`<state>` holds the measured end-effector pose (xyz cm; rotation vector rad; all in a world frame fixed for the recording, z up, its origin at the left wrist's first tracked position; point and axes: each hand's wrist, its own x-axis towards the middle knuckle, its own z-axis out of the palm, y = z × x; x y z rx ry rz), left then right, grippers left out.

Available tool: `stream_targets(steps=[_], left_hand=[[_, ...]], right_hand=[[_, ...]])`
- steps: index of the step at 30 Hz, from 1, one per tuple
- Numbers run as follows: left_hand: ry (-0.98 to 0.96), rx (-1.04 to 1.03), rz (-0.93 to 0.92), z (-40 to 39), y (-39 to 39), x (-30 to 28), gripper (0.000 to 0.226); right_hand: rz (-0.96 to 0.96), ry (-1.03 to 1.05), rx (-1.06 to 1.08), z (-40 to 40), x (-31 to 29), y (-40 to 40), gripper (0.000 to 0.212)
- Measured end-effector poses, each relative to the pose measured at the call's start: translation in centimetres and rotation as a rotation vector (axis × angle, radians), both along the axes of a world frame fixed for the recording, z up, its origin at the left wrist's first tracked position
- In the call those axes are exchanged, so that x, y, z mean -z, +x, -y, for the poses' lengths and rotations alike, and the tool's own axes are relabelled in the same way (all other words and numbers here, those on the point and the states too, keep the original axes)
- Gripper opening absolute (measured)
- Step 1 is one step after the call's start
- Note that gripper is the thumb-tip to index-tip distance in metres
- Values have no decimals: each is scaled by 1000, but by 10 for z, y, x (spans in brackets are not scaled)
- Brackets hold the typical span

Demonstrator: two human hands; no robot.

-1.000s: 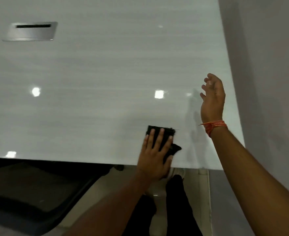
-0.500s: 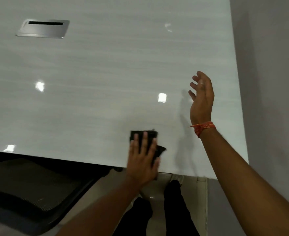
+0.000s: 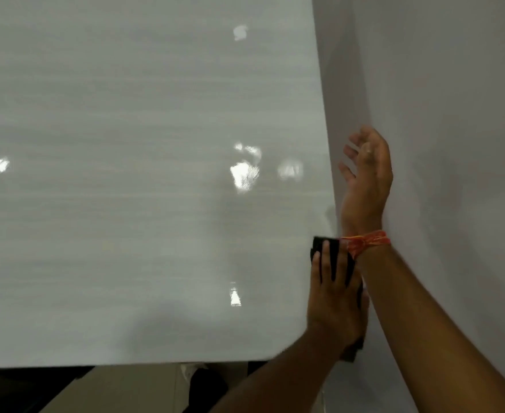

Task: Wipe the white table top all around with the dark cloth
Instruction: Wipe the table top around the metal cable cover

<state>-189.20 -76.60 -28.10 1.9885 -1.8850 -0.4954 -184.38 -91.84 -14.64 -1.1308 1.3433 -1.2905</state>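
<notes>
The surface (image 3: 126, 204) is glossy white with faint pale grey streaks running across it and bright white spots of reflected light. The cloth (image 3: 333, 257) on it is black. A wristband (image 3: 367, 242) of orange thread flecked with yellow circles one wrist. The wall (image 3: 453, 114) beside the surface is plain pale grey.

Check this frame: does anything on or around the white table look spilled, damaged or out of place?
Nothing stands out. The left hand presses the dark cloth flat at the right edge of the white table top; the right hand is raised, holding nothing. The bright patches look like light reflections.
</notes>
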Motion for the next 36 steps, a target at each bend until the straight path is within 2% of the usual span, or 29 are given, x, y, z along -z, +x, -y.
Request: stream_targets(steps=[2,5,7,11,14,17,22,25,28,30,34,36], left_hand=[[-51,-23,-49,56,17,3,101],[-91,-34,-32,141,56,3,74],[-67,-31,34,191,80,7,64],[-44,-53,142,277,111,10,60],[-46,-73,189,313,123,9,60],[-98,-110,147,284,112,8,58],[-94,6,76,151,78,6,61],[-134,8,114,185,100,12,61],[-123,-105,193,263,134,11,59],[-117,-148,215,276,142,13,59],[-164,-114,138,191,112,12,59],[-95,-74,99,146,100,10,59]], right_hand=[[5,8,-11,13,9,-6,46],[-6,16,-40,29,23,-12,46],[-17,25,-45,39,32,-16,45],[-14,26,-44,53,42,-35,50],[-38,12,-25,56,49,-52,44],[-17,37,17,52,50,-62,42],[18,72,3,45,44,-51,38],[16,61,-49,49,45,-44,35],[-23,45,-75,58,49,-46,44],[-61,49,-90,61,52,-50,45],[-57,63,-97,48,55,-50,34],[-106,65,-134,35,61,-44,27]])
